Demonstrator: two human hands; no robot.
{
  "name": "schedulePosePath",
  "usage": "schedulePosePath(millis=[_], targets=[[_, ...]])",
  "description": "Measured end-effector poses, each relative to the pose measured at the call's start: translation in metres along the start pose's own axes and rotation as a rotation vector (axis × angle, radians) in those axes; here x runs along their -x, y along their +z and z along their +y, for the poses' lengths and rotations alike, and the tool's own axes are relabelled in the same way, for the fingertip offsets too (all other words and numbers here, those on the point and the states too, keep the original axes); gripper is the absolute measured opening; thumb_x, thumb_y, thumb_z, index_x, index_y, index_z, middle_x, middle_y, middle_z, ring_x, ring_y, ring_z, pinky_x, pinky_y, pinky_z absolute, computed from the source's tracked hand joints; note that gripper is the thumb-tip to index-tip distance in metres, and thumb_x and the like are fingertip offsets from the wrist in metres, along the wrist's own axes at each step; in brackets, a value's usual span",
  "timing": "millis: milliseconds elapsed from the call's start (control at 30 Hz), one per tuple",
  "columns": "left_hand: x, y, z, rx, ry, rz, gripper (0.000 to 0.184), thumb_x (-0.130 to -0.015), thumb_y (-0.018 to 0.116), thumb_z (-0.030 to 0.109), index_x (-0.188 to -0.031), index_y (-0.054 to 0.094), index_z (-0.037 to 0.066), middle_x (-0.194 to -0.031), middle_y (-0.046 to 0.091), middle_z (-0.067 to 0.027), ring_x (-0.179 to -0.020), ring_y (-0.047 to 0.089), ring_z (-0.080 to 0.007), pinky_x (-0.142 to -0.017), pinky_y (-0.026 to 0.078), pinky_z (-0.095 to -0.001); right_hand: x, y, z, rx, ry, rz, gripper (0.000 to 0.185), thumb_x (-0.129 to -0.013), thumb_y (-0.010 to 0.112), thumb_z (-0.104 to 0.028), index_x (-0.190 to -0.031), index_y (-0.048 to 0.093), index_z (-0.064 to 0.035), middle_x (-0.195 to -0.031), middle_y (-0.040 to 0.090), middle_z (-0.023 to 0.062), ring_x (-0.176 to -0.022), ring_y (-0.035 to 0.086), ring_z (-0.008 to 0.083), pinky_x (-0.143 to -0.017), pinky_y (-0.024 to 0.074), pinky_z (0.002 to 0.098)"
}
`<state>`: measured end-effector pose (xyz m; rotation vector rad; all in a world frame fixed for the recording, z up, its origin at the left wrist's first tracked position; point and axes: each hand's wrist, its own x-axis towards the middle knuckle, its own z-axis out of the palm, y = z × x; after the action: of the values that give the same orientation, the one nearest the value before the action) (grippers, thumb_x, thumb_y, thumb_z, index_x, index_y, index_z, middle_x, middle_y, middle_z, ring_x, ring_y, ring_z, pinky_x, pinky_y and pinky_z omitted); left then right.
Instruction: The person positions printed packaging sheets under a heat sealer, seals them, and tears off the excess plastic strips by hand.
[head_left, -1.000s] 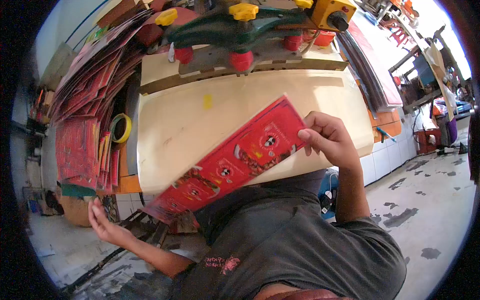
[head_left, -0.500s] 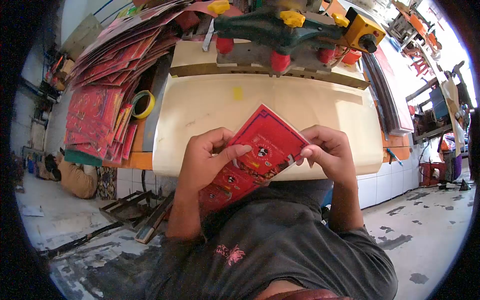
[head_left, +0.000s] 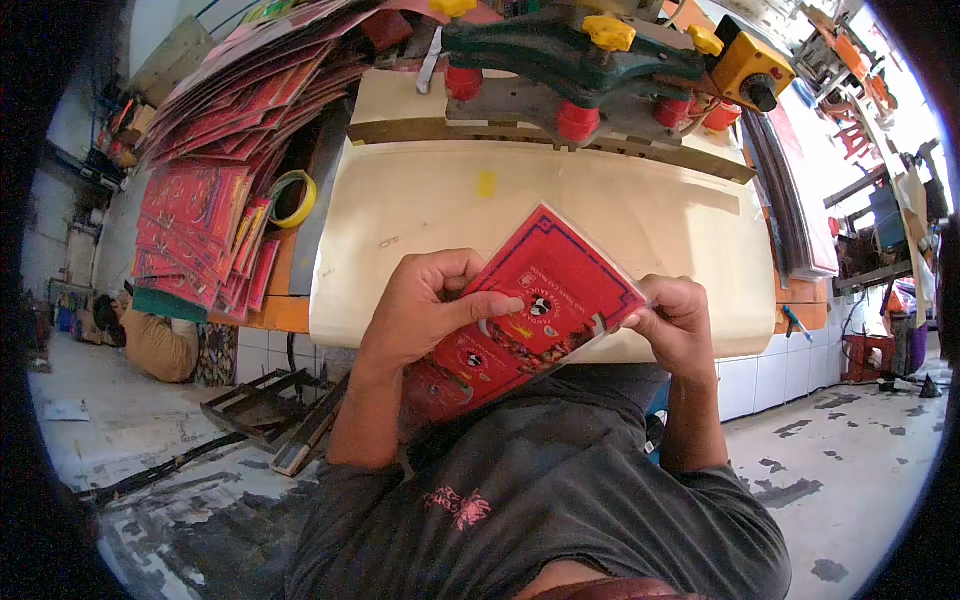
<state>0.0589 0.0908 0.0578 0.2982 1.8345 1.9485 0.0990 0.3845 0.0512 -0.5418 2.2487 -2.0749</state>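
Note:
A long red printed sheet (head_left: 570, 270) with a clear border is tilted in front of my body, over the near edge of the cream work surface (head_left: 400, 215). My left hand (head_left: 425, 310) grips its left edge, with the thumb on the printed face and the fingers behind. At its right corner, my right hand (head_left: 672, 322) pinches the border between thumb and fingers. The sheet's lower end reaches down by the dark shirt.
Beyond the surface stands a green press (head_left: 560, 60) with yellow knobs and a yellow control box (head_left: 750, 72). Stacked red sheets (head_left: 195, 225) and a yellow tape roll (head_left: 293, 199) lie left. More sheets (head_left: 800, 200) and a blue pen (head_left: 796, 322) are right.
My left hand has come up from the lower left and taken hold of the sheet. The sheet has been drawn closer to my body, and the view has shifted.

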Motion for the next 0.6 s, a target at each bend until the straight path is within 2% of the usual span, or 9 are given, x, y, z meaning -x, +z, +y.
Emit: schedulePosePath(millis=[133, 333, 400, 500, 600], targets=[[-0.001, 0.001, 0.002, 0.014, 0.0, -0.003, 0.015, -0.09, 0.08, 0.01, -0.097, 0.071, -0.001, -0.088, 0.074, -0.0029, -0.074, 0.064, -0.0047, -0.068, 0.051, -0.0215, -0.001, 0.002, 0.005, -0.022, 0.022, 0.041, 0.015, -0.094, 0.072, -0.01, -0.085, 0.071, 0.002, -0.082, 0.075, 0.0101, -0.08, 0.071, 0.0161, -0.075, 0.0542, 0.0293], [-0.003, -0.001, -0.002, -0.067, -0.019, 0.073, 0.018, -0.09, 0.081, 0.014, -0.095, 0.071, 0.0, -0.085, 0.072, -0.0016, -0.072, 0.062, -0.0039, -0.064, 0.049, -0.0214, -0.003, 0.014, 0.014, -0.156, 0.077, 0.13, 0.015, -0.098, 0.07, -0.014, -0.095, 0.07, 0.0014, -0.089, 0.074, 0.0078, -0.081, 0.07, 0.0155, -0.075, 0.0547, 0.0294], [-0.004, 0.002, -0.002, -0.069, 0.012, 0.129, 0.018, -0.091, 0.08, 0.016, -0.095, 0.072, 0.0, -0.083, 0.071, -0.0002, -0.07, 0.06, -0.0037, -0.063, 0.048, -0.0213, -0.006, 0.02, 0.017, -0.319, 0.096, 0.094, 0.019, -0.1, 0.069, -0.018, -0.1, 0.069, 0.0016, -0.093, 0.073, 0.0067, -0.082, 0.069, 0.0149, -0.073, 0.0549, 0.0291], [-0.003, 0.002, -0.007, -0.078, 0.014, 0.148, 0.018, -0.092, 0.079, 0.015, -0.096, 0.072, 0.0, -0.085, 0.072, -0.0014, -0.072, 0.062, -0.0041, -0.065, 0.049, -0.0218, -0.009, 0.032, 0.006, -0.243, 0.134, 0.084, 0.023, -0.1, 0.068, -0.021, -0.102, 0.069, 0.0023, -0.094, 0.072, 0.0057, -0.084, 0.069, 0.0137, -0.073, 0.0547, 0.0287], [-0.002, 0.003, -0.005, -0.099, 0.029, 0.209, 0.017, -0.092, 0.079, 0.013, -0.097, 0.072, -0.001, -0.087, 0.074, -0.0029, -0.074, 0.065, -0.0047, -0.066, 0.051, -0.0221, -0.012, 0.035, 0.008, -0.132, 0.191, 0.113, 0.023, -0.101, 0.067, -0.02, -0.102, 0.071, 0.0026, -0.087, 0.071, 0.0068, -0.075, 0.068, 0.0126, -0.067, 0.0545, 0.0277]])
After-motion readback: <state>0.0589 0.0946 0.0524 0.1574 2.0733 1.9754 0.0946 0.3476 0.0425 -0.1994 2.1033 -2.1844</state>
